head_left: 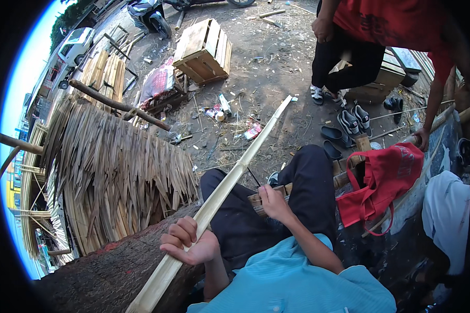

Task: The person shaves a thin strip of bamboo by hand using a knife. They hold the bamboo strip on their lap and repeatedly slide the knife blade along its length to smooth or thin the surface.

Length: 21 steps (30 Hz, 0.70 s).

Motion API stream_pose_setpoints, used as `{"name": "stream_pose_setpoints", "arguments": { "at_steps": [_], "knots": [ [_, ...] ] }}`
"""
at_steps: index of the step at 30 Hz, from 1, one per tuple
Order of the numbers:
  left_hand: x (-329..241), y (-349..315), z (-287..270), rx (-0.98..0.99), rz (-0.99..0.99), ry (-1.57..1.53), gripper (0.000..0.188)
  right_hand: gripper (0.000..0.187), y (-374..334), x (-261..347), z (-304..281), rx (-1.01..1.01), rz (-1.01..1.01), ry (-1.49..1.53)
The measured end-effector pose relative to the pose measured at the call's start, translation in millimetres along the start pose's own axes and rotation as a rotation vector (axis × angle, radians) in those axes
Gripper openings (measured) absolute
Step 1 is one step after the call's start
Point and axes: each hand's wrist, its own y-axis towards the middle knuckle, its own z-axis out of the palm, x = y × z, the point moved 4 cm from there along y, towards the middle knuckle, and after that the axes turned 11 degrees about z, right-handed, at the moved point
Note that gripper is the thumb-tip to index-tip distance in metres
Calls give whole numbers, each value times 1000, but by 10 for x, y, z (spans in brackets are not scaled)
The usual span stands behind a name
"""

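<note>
A long, pale split bamboo strip (225, 188) slants across my lap, from the lower left up toward the dirt ground ahead. My left hand (189, 243) grips it near its lower end, with fingers curled around its edge. Close to the strip's right side, over my knees, my right hand (274, 203) is closed on a thin dark knife-like tool (254, 177). Its tip points up and left, near the strip's edge. Whether it touches the bamboo I cannot tell. The handle is hidden in my fist.
A thick log (115, 274) lies at my left, beside a dry thatch panel (120, 156). A wooden crate (204, 52) stands ahead amid scattered litter. At right are a red bag (386, 180), a white cloth (446, 208), shoes (348, 121) and a standing person in red (386, 23).
</note>
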Motion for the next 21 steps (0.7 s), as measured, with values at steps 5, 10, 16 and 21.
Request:
{"name": "stream_pose_setpoints", "arguments": {
  "at_steps": [5,10,16,21],
  "knots": [
    [27,128,133,291,1,-147,44,37,66,-142,-125,-114,19,-39],
    [56,198,260,420,9,-173,48,32,-43,178,-350,-158,-90,104],
    [-3,-7,453,582,-17,-202,48,21,-753,1170,-241,51,-630,120],
    [-41,-78,478,724,67,-357,68,18,-565,1039,-177,-68,-627,64]
  ]
}}
